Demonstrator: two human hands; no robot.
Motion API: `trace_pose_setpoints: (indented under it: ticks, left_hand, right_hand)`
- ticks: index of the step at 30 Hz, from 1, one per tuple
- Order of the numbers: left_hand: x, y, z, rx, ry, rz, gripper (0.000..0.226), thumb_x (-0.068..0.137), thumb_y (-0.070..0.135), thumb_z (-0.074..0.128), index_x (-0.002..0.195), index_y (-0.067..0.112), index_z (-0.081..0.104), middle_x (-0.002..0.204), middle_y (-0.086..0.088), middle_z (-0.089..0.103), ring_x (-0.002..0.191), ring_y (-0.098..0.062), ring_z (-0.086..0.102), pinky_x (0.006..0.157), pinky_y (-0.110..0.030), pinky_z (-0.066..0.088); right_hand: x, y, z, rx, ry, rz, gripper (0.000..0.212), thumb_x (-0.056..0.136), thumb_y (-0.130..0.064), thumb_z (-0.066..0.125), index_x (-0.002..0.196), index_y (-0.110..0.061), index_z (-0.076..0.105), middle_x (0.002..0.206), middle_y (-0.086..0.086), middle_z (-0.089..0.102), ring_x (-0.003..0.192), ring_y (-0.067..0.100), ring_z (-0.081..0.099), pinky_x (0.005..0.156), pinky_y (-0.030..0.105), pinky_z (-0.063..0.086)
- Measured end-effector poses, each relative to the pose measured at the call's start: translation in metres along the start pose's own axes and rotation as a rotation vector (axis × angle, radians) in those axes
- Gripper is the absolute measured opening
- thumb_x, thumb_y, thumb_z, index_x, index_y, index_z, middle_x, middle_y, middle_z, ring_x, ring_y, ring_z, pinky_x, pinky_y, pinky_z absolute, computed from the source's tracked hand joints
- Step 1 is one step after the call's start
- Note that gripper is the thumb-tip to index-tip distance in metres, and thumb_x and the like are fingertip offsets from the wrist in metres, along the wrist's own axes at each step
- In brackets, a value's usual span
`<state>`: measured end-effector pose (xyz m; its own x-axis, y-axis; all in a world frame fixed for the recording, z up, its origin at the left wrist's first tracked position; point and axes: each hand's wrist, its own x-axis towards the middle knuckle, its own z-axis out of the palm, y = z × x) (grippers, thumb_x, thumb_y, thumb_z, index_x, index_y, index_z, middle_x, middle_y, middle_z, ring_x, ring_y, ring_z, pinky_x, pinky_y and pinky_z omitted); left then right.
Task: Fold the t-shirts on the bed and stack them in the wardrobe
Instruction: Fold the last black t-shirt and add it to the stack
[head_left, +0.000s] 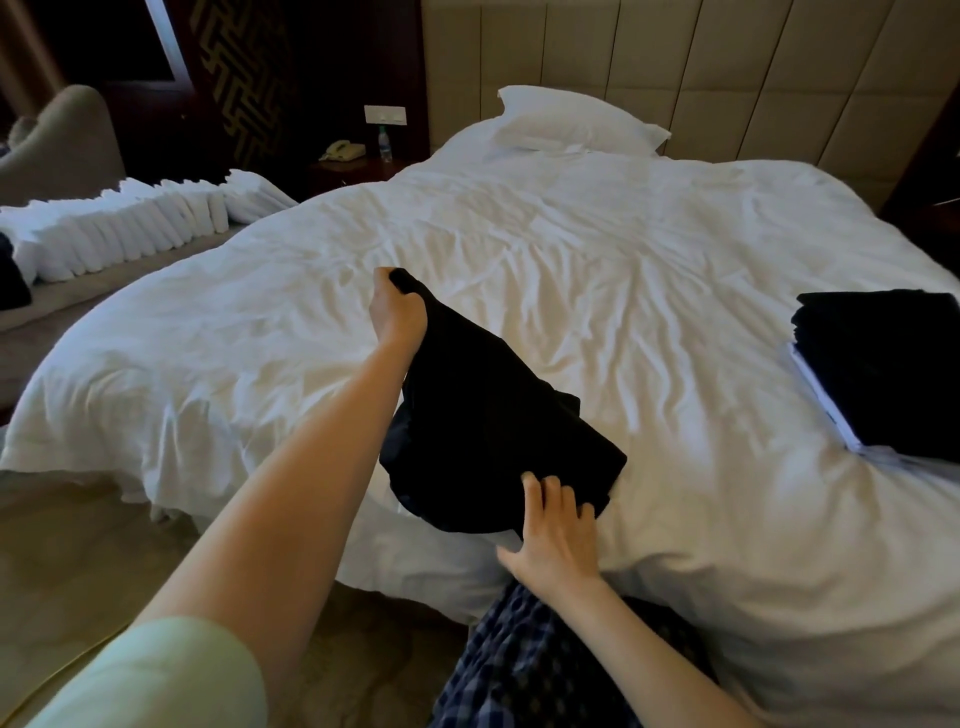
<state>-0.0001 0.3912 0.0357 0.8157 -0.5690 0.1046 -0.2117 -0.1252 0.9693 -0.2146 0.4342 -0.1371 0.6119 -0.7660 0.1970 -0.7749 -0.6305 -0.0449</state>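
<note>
**Black Shirt Held Up Over the Bed**

The black t-shirt (483, 410) was so dark that its folds and sleeves were hard to see. The fingertips of the left hand (396, 312) were hidden in the cloth. The pile of folded dark shirts (883, 374) was cut off at the right edge. Something pale poked out under it, but I could not tell what.

The left hand had a tight grip, pinching one end of the t-shirt and holding it up over the white bed (623, 249). The right hand (558, 535) had an open grip, with its fingers spread flat on the shirt's low end, which lay on the bed.
</note>
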Motion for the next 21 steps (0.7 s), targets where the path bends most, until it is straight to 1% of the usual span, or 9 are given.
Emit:
trace_pose_setpoints:
  ticks: [2,4,6,8,10,12,15,18,21]
  left_hand:
    - [0.001,-0.001,-0.001,0.002,0.002,0.001,0.043,0.087,-0.008,0.027,0.125,0.007,0.04,0.104,-0.006,0.044,0.094,-0.024,0.043,0.079,-0.032,0.038]
    - [0.001,-0.001,-0.002,0.015,0.01,0.008,0.043,0.087,-0.008,0.027,0.126,0.006,0.04,0.107,-0.008,0.045,0.096,-0.025,0.044,0.077,-0.032,0.038]
    - [0.004,0.0,-0.005,0.008,0.03,0.003,0.044,0.088,-0.009,0.026,0.126,0.006,0.04,0.109,-0.01,0.046,0.098,-0.027,0.046,0.074,-0.033,0.037]
    - [0.009,0.005,-0.01,-0.003,0.06,0.003,0.043,0.088,-0.009,0.026,0.126,0.007,0.04,0.108,-0.011,0.046,0.1,-0.031,0.049,0.073,-0.034,0.038]
    - [0.014,0.014,-0.016,-0.003,0.083,0.017,0.043,0.089,-0.008,0.027,0.126,0.008,0.04,0.113,-0.015,0.048,0.105,-0.033,0.049,0.074,-0.036,0.038]
    - [0.021,0.026,-0.023,-0.003,0.09,0.052,0.041,0.09,-0.007,0.028,0.128,0.006,0.039,0.122,-0.017,0.048,0.109,-0.033,0.048,0.077,-0.035,0.037]
    - [0.034,0.045,-0.041,0.005,0.09,0.114,0.039,0.091,-0.006,0.028,0.128,0.004,0.04,0.125,-0.019,0.047,0.112,-0.033,0.047,0.077,-0.034,0.034]
    - [0.041,0.064,-0.048,0.062,0.111,0.206,0.041,0.088,-0.008,0.03,0.125,0.003,0.044,0.123,-0.02,0.05,0.112,-0.032,0.047,0.08,-0.033,0.034]
    - [0.039,0.096,-0.043,0.059,0.142,0.316,0.041,0.086,-0.007,0.034,0.124,0.004,0.048,0.12,-0.019,0.055,0.113,-0.032,0.049,0.089,-0.034,0.039]
  right_hand:
    - [0.007,0.0,-0.008,0.092,0.022,0.01,0.072,0.063,-0.033,0.081,0.121,-0.008,0.047,0.102,0.009,0.063,0.086,0.029,0.065,0.062,0.036,0.052]
    - [0.019,0.008,-0.023,0.265,0.018,0.071,0.041,0.088,-0.009,0.054,0.128,-0.008,0.044,0.111,0.009,0.057,0.1,0.029,0.058,0.069,0.033,0.043]
    - [0.035,0.023,-0.041,0.372,0.072,0.155,0.034,0.088,0.001,0.043,0.12,-0.01,0.047,0.096,0.005,0.057,0.088,0.026,0.057,0.061,0.029,0.036]
    - [0.055,0.042,-0.069,0.385,0.215,0.238,0.034,0.084,0.005,0.041,0.113,-0.013,0.045,0.076,-0.003,0.05,0.065,0.02,0.051,0.051,0.027,0.028]
    - [0.074,0.063,-0.095,0.442,0.302,0.248,0.039,0.083,0.008,0.041,0.116,-0.014,0.044,0.085,-0.001,0.05,0.064,0.019,0.047,0.053,0.029,0.027]
    - [0.088,0.082,-0.116,0.436,0.389,0.091,0.035,0.087,0.0,0.044,0.119,-0.013,0.051,0.1,0.005,0.052,0.072,0.026,0.054,0.058,0.029,0.031]
    - [0.097,0.104,-0.136,0.336,0.511,-0.073,0.034,0.087,-0.026,0.04,0.105,-0.009,0.064,0.088,0.009,0.058,0.064,0.029,0.058,0.053,0.025,0.034]
    - [0.111,0.119,-0.157,0.365,0.469,0.122,0.016,0.092,-0.011,0.041,0.083,-0.01,0.054,0.066,0.005,0.048,0.062,0.03,0.049,0.052,0.03,0.026]
    - [0.135,0.126,-0.19,0.331,0.481,0.387,0.015,0.082,0.005,0.041,0.076,-0.007,0.047,0.06,0.007,0.041,0.061,0.029,0.043,0.05,0.031,0.023]
